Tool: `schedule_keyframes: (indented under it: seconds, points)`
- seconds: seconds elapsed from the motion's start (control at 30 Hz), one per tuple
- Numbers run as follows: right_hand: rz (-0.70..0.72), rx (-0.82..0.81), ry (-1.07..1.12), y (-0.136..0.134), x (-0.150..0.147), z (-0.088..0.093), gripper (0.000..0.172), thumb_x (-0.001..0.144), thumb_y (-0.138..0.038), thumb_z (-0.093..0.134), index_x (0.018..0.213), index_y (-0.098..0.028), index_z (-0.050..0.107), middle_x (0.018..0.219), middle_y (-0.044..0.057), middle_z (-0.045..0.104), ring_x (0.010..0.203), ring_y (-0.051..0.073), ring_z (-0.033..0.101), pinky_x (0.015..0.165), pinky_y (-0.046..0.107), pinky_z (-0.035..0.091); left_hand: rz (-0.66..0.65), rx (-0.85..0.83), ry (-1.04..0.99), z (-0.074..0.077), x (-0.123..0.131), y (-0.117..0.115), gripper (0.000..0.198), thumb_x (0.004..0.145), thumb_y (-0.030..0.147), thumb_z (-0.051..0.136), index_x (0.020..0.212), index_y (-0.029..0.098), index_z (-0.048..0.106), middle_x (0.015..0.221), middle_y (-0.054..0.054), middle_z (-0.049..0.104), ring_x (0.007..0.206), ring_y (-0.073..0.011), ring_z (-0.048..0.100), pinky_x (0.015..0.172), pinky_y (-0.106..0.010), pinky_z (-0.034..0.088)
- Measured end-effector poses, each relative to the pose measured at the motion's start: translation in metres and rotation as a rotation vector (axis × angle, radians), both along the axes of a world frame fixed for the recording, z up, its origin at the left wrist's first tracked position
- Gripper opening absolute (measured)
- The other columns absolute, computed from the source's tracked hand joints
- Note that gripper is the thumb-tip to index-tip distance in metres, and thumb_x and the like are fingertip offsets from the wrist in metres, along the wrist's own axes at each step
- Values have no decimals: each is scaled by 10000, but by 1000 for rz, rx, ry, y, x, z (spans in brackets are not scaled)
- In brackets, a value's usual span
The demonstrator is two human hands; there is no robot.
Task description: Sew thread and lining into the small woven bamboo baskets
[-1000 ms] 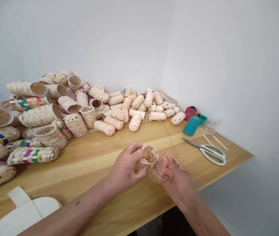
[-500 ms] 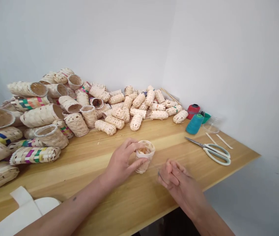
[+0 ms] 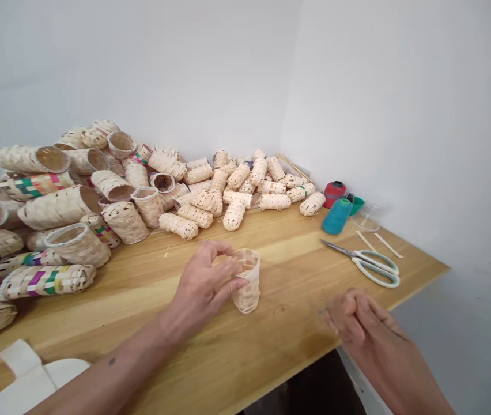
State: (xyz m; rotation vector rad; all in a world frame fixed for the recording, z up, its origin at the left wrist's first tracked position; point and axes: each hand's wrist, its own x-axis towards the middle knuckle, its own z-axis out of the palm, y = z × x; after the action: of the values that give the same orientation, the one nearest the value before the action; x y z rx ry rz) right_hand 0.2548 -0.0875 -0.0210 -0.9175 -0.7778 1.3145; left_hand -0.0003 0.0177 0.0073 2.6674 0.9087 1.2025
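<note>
A small woven basket [image 3: 249,291] stands upright on the wooden table, its open mouth facing up. My left hand [image 3: 211,279] grips its rim from the left, thumb at the front and fingers over the edge. To the right, over the table's front edge, my right hand [image 3: 364,323] is closed, thumb against the bent fingers. Whatever it pinches is too small and blurred to make out.
Woven baskets [image 3: 61,207] are piled at the left, with smaller ones [image 3: 233,214] along the wall. Scissors [image 3: 375,268], a teal thread cone [image 3: 337,217], a red one [image 3: 334,193] and thin strips [image 3: 388,245] lie right. White pieces [image 3: 25,380] lie front left.
My right hand has moved right, away from the basket, its fingers still closed. My left hand keeps hold of the basket, which sits slightly further left in view. The whole view has shifted a little.
</note>
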Motion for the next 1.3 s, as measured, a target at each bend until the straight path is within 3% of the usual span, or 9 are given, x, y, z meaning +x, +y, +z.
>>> schedule_keyframes:
  seconds: [0.37,0.43,0.5,0.63,0.73,0.83,0.9,1.03,1.3]
  points:
    - [-193,6,-187,0,31,2,299,841,-485,568,729,-208,570,554,-30,387,526,107,391,546,237,437,-155,-37,-47,0,3,1,56,836,174,605,882,171,637,942,-61,642,839,-175,595,712,-296,457]
    - [-196,20,-368,3,36,0,330,839,-520,546,737,-215,617,610,12,530,591,143,513,593,267,490,-191,-93,-68,2,4,0,53,844,158,586,856,165,637,871,-50,624,788,-160,582,679,-278,450]
    - [-150,22,-676,5,43,-3,350,838,-540,528,778,-229,677,858,69,670,802,219,620,712,325,529,-228,-166,-99,3,5,-1,73,856,145,561,839,162,631,833,-43,600,759,-150,566,664,-269,444]
    - [-192,107,-1262,9,63,-8,349,835,-531,505,984,-290,708,1191,35,631,1108,295,566,946,446,455,-256,-273,-155,3,5,0,65,856,147,565,836,168,623,823,-36,593,761,-144,561,684,-267,440]
    - [-427,46,-1347,9,75,-8,394,810,-551,495,1035,-295,693,1072,44,685,1027,304,609,879,453,477,-257,-330,-181,4,5,1,58,854,163,575,859,168,633,813,-41,608,753,-147,564,685,-273,440]
    - [-497,-128,-1185,8,72,-4,408,796,-567,510,1022,-275,683,745,32,676,679,227,627,630,351,494,-266,-375,-202,5,6,0,78,863,181,565,865,160,640,786,-47,610,729,-151,561,670,-282,438]
    - [-439,-156,-971,9,59,-2,421,814,-577,497,1018,-245,657,567,-12,530,500,152,492,496,282,411,-271,-390,-211,6,7,-1,94,870,191,554,845,167,642,768,-49,608,718,-155,555,660,-291,435]
    - [-237,-178,-636,13,25,1,462,853,-567,464,1122,-210,580,580,-40,383,502,132,377,471,260,342,-278,-422,-217,7,8,-4,125,883,198,532,824,169,639,768,-49,595,728,-158,548,672,-298,433]
    - [169,22,-896,22,-20,21,322,950,-396,339,1165,-226,507,716,-17,596,576,135,500,596,269,408,-284,-518,-236,8,8,-5,173,892,205,520,764,164,630,744,-29,560,734,-150,530,695,-286,416]
